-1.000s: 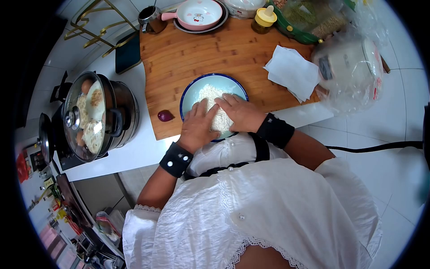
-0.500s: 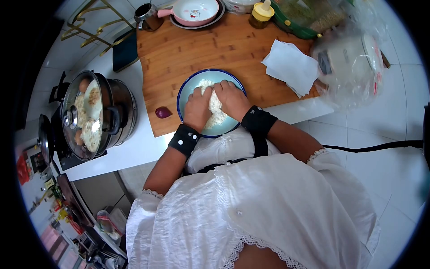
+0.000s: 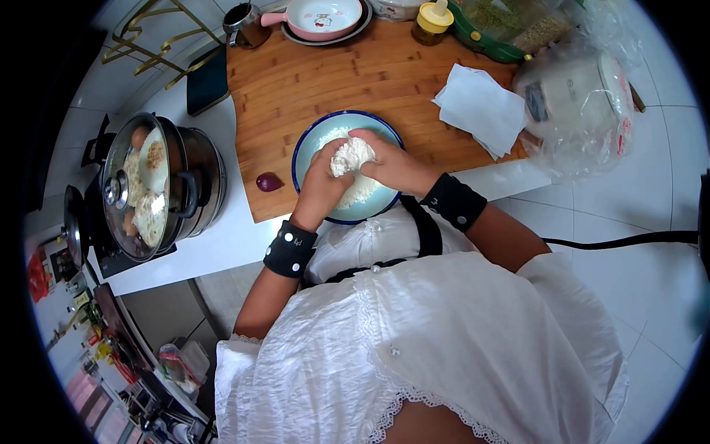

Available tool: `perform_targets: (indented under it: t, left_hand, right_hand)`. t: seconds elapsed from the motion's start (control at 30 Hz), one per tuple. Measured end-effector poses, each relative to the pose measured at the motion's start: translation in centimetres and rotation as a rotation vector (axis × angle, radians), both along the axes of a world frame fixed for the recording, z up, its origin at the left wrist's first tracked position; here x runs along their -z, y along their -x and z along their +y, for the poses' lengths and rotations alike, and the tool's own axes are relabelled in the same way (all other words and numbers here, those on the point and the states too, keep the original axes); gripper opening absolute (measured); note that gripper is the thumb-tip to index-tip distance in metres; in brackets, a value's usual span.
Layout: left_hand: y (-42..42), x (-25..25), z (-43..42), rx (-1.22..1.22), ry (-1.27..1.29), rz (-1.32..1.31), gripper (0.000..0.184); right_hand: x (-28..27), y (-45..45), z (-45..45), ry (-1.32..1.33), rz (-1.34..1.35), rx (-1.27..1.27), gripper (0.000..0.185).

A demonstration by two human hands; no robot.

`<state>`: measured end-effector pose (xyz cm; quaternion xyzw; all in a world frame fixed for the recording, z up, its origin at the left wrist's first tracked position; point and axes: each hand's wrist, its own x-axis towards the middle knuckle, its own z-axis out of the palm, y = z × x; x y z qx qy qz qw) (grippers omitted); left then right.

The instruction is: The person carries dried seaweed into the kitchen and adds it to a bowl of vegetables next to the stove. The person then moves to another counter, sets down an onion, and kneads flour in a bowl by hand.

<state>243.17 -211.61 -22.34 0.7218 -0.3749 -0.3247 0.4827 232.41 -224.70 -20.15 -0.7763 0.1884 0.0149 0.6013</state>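
Observation:
A clump of floury dough [image 3: 352, 156] is cupped between my two hands, just over a pale bowl with a blue rim [image 3: 298, 152]. My left hand [image 3: 322, 176] is curled round the clump's left side, and my right hand [image 3: 392, 164] closes on it from the right. Loose white flour [image 3: 360, 194] lies in the bowl below them. Both wrists wear black bands. Left of the bowl, a purple onion piece [image 3: 269, 182] rests on the wooden board [image 3: 259, 148].
A lidded steamer [image 3: 151, 189] with eggs and other food stands at left. Along the back are a pink-handled pan [image 3: 323, 16], a metal cup [image 3: 246, 28] and a yellow-topped jar [image 3: 432, 24]. White paper [image 3: 481, 107] and a plastic-wrapped appliance [image 3: 573, 111] sit at right.
Both hands have risen from pressing down in the flour. They have turned inward and now hold a clump of it between them. Nothing else has visibly moved.

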Motion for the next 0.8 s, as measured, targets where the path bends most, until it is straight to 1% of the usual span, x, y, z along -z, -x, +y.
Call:
perform_targets:
  t: [0.1,0.2,0.3,0.4,0.5,0.57,0.7,0.77,0.8]
  left_hand:
    - [0.6,-3.8,-0.1,-0.047,-0.132,0.410,0.050]
    - [0.4,-3.2,0.0,-0.114,-0.064,0.457,0.051]
    - [0.7,-5.1,0.3,-0.262,-0.190,0.541,0.052]
    - [0.6,-4.8,0.2,-0.390,-0.327,0.562,0.056]
    - [0.3,-3.1,0.0,-0.428,-0.340,0.659,0.057]
    - [-0.4,-1.6,-0.1,-0.404,-0.307,0.728,0.056]
    - [-0.3,-1.8,-1.1,-0.431,-0.304,0.865,0.054]
    - [-0.8,0.2,-1.2,-0.388,-0.242,0.922,0.052]
    - [-0.9,0.3,-1.4,-0.370,-0.210,0.950,0.051]
  right_hand:
    - [-1.8,0.1,-0.1,-0.243,0.123,0.019,0.056]
    - [-1.6,0.2,0.0,-0.149,0.192,0.127,0.058]
    - [-2.7,0.2,-0.2,-0.295,0.343,0.272,0.063]
    - [-3.1,-0.1,0.0,-0.471,0.420,0.407,0.069]
    - [-2.8,-0.1,-0.2,-0.612,0.446,0.383,0.072]
    - [-2.1,-0.5,-0.3,-0.698,0.466,0.397,0.071]
    - [0.0,-1.2,-0.2,-0.837,0.466,0.383,0.063]
    - [1.2,-1.7,0.0,-0.917,0.451,0.406,0.058]
    - [1.4,-1.8,0.0,-0.956,0.444,0.415,0.056]
